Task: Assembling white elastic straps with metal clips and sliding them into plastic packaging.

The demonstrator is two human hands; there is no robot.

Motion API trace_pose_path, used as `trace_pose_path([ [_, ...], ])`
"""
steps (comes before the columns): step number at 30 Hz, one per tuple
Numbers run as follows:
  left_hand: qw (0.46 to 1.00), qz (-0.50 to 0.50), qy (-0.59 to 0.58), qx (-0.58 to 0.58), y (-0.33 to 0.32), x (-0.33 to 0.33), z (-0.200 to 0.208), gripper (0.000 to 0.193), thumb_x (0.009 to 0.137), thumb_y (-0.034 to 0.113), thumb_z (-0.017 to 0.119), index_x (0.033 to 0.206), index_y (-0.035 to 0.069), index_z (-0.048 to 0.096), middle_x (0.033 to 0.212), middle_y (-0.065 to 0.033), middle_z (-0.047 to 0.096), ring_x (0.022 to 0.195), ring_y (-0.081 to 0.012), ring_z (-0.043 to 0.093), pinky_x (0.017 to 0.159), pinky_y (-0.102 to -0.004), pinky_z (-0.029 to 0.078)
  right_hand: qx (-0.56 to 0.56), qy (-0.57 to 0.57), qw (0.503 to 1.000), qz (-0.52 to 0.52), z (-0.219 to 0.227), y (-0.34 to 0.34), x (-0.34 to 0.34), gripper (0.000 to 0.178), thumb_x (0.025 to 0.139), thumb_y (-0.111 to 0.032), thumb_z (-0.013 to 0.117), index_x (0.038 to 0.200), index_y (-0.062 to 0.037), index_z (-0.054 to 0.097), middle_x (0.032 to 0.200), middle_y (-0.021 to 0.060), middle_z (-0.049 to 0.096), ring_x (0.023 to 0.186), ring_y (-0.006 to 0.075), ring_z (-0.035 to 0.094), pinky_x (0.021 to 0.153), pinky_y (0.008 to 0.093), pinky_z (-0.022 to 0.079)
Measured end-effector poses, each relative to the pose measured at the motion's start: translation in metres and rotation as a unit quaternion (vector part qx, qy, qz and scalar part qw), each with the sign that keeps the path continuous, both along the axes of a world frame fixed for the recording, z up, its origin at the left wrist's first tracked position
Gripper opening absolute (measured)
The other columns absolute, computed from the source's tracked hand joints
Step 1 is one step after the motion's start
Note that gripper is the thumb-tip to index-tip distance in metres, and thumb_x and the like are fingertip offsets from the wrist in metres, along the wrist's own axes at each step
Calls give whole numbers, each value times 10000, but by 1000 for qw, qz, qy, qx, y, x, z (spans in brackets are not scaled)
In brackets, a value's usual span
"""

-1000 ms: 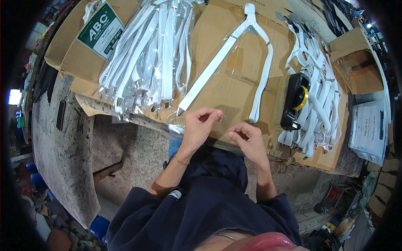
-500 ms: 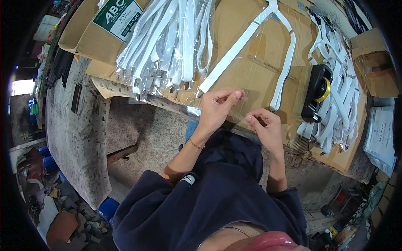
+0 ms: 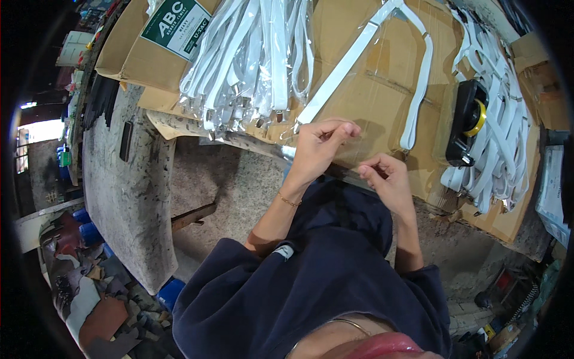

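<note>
left hand (image 3: pixel 323 145) and right hand (image 3: pixel 390 179) near white suspenders (image 3: pixel 339 73), each grip pinched closed (hold unclear)

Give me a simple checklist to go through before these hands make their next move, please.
1. White Y-shaped strap laid open on the cardboard: ok.
2. Strap's upper end fully in view: not ok, the picture's top edge cuts it off.
3. Left hand, thumb and fingers drawn together, gripping clear film: cannot tell.
4. Right hand, fingers curled, gripping clear film: cannot tell.
5. Black tape dispenser with its yellow roll on the table, to the strap's right: ok.
6. Bagged straps apart from the loose strap pile: ok, they lie on opposite sides.
</note>
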State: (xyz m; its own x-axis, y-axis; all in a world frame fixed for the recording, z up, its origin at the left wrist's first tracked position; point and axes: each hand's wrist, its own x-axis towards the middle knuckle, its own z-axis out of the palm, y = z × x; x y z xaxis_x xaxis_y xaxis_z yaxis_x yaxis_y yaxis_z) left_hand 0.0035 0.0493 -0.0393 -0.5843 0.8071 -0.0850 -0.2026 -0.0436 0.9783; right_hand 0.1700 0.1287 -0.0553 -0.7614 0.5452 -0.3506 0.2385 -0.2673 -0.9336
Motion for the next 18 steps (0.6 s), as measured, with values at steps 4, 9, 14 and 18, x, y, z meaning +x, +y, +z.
trace_pose_path([
  [4, 998, 40, 54, -13, 0, -6, -9, 159, 901, 84, 635, 896, -67, 685, 816, -35, 658, 727, -69, 576, 648, -206, 465, 29, -11, 999, -9, -1, 1, 4, 89, 862, -58, 665, 867, 28, 643, 713, 3, 622, 658, 37, 534, 585, 203, 433],
  [9, 997, 40, -57, -14, 1, -2, -2, 217, 908, 172, 646, 904, -42, 684, 759, -37, 649, 670, -65, 565, 604, -197, 455, 32, -6, 999, -11, -1, -1, 7, 73, 862, -44, 658, 869, 27, 642, 714, 5, 622, 662, 38, 535, 592, 198, 436],
  [14, 988, -55, -51, -134, 1, -5, -3, 255, 909, 223, 648, 884, -28, 688, 725, -38, 647, 625, -63, 562, 541, -205, 441, 71, -2, 997, 16, 0, -3, 3, 76, 860, -37, 657, 870, 37, 644, 717, 12, 630, 666, 41, 543, 593, 208, 446],
  [18, 993, -36, 3, -114, 6, -1, -10, 226, 867, 190, 697, 847, -35, 689, 667, -23, 627, 586, -57, 541, 517, -206, 425, 81, 14, 996, 15, -1, -8, 2, 84, 855, -41, 663, 870, 40, 645, 721, 20, 636, 669, 49, 555, 598, 209, 449],
])
